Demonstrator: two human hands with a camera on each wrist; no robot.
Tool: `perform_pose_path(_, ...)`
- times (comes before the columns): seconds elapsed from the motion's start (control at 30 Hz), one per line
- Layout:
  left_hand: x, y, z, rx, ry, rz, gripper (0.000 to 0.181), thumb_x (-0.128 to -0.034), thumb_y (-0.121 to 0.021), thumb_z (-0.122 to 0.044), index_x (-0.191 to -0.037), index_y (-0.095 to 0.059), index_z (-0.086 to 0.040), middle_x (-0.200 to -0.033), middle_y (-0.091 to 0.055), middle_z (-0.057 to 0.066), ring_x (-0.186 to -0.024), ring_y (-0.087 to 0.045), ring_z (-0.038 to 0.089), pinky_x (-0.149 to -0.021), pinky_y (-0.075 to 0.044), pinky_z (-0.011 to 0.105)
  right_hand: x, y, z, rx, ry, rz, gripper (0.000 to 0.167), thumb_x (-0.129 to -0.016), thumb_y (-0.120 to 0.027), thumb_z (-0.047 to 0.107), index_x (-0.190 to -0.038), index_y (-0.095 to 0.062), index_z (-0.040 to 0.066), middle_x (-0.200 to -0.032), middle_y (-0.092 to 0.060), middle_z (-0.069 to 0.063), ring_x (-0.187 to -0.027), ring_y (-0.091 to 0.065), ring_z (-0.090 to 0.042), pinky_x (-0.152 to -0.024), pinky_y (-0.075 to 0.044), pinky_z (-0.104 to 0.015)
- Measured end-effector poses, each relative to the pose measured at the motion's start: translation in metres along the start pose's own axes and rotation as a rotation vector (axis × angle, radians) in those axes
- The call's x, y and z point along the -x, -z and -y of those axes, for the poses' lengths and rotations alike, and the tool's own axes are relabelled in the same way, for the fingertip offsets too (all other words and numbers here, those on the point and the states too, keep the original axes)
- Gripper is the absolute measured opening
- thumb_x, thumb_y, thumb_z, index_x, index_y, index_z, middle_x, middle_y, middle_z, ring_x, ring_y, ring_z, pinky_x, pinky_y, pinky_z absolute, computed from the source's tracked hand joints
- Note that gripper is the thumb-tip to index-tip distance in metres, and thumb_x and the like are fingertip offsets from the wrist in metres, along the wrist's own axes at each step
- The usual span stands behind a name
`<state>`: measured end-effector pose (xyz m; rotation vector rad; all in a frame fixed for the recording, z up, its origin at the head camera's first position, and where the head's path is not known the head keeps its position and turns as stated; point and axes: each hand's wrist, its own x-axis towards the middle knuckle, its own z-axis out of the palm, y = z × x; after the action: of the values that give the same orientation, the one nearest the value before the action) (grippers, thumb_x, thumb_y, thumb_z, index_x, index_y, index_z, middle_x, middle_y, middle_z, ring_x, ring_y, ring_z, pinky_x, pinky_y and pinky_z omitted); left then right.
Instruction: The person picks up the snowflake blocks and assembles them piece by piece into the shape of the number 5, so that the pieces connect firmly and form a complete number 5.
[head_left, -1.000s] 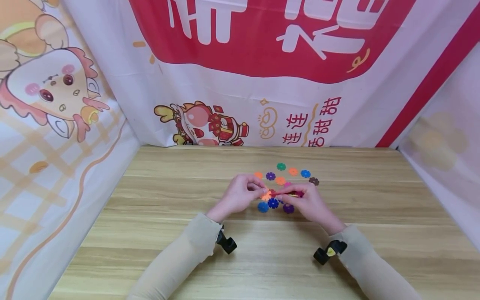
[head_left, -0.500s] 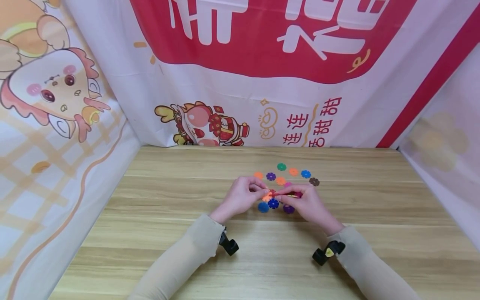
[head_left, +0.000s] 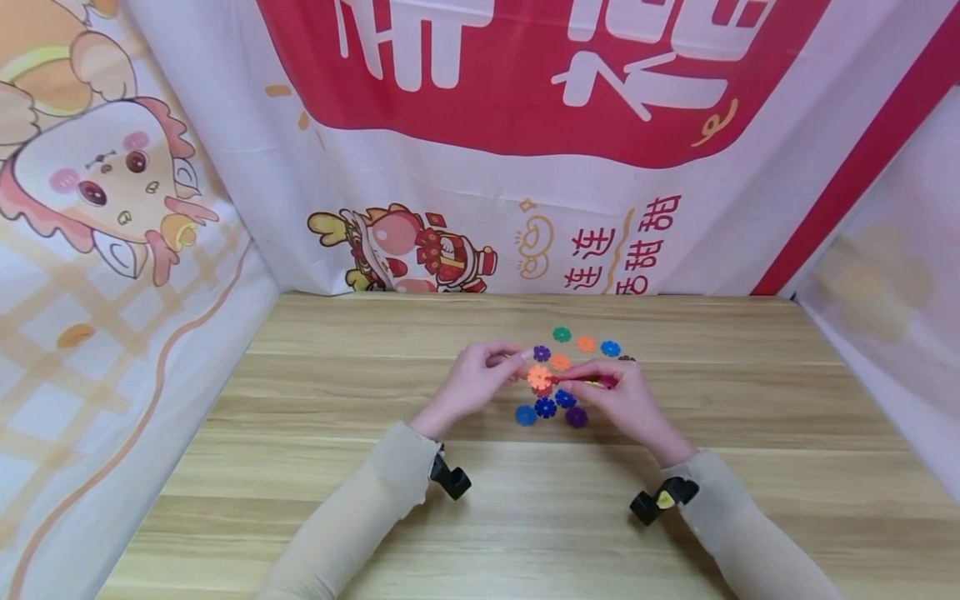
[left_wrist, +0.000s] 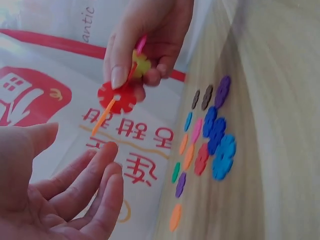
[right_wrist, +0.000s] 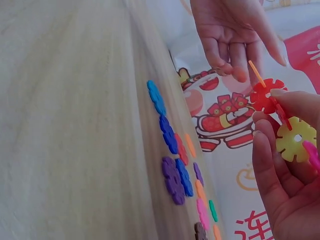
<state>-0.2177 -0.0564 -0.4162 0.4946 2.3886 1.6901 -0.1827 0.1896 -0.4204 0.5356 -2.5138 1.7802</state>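
Observation:
My right hand [head_left: 618, 396] pinches a short chain of interlocking plastic snowflake discs above the table. In the right wrist view the chain has a red disc [right_wrist: 260, 98] near the thumb tip, another red one seen nearly edge-on, a yellow disc [right_wrist: 287, 146] and a pink disc [right_wrist: 310, 151] by the palm. An orange disc [head_left: 539, 377] is slotted into the red end and faces the head camera. My left hand [head_left: 478, 379] is beside that orange disc, apart from it, its fingers loosely bent with nothing between them.
Loose discs lie flat on the wooden table [head_left: 375, 500] below the hands, among them a light blue disc [head_left: 526, 415], a purple disc [head_left: 577, 417] and a green disc [head_left: 562, 334]. Printed cloth [head_left: 450, 183] hangs at the back and on both sides.
My left fingers have come off the orange disc and moved slightly left. The orange disc now stays on the chain, raised a little and turned face-on, held by my right hand.

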Motion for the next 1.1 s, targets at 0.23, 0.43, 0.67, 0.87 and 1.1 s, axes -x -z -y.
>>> perform_pose_path(0.23,-0.021,0.015,0.011,-0.102,0.004,-0.082,0.028,-0.0988,-0.07,-0.032,-0.117,-0.073,-0.011,-0.105,-0.072,-0.001,-0.099,-0.067,0.021,-0.085,-0.056,0.035,-0.003,0.009,-0.022,-0.022,-0.077,-0.019,0.022,-0.094,-0.077,0.031,-0.106,-0.079,0.013,-0.109,-0.073,-0.004,-0.093,-0.07,-0.026,-0.079,-0.06,-0.043)
perform_pose_path(0.43,-0.04,0.015,0.028,-0.119,0.049,-0.073,0.028,-0.0956,-0.075,-0.023,-0.119,-0.072,-0.007,-0.104,-0.072,0.0,-0.094,-0.066,0.017,-0.082,-0.055,0.033,-0.004,0.012,-0.021,0.013,-0.092,-0.043,0.021,-0.094,-0.077,0.032,-0.105,-0.078,0.015,-0.105,-0.074,-0.003,-0.09,-0.069,-0.027,-0.078,-0.06,-0.046)
perform_pose_path(0.67,-0.057,0.013,0.041,-0.185,0.089,-0.047,0.034,-0.0908,-0.08,-0.019,-0.121,-0.071,-0.006,-0.105,-0.07,0.003,-0.095,-0.064,0.018,-0.083,-0.055,0.032,-0.004,0.015,-0.022,0.013,-0.091,-0.04,0.021,-0.095,-0.076,0.031,-0.106,-0.079,0.014,-0.105,-0.073,-0.004,-0.089,-0.068,-0.028,-0.079,-0.059,-0.051)
perform_pose_path(0.87,-0.066,0.013,0.047,-0.221,0.118,-0.034,0.041,-0.0875,-0.083,-0.018,-0.124,-0.069,-0.004,-0.106,-0.069,0.004,-0.094,-0.064,0.018,-0.085,-0.054,0.033,-0.004,0.016,-0.021,0.011,-0.085,-0.036,0.02,-0.095,-0.076,0.03,-0.106,-0.079,0.013,-0.104,-0.073,-0.004,-0.086,-0.068,-0.028,-0.078,-0.06,-0.049)
perform_pose_path(1.1,-0.07,0.011,0.045,-0.3,0.137,0.01,0.044,-0.0851,-0.084,-0.018,-0.124,-0.069,-0.004,-0.113,-0.069,0.006,-0.1,-0.062,0.02,-0.091,-0.052,0.036,-0.004,0.015,-0.022,0.018,-0.083,-0.039,0.02,-0.094,-0.077,0.03,-0.105,-0.079,0.013,-0.103,-0.073,-0.005,-0.085,-0.068,-0.029,-0.077,-0.06,-0.049)
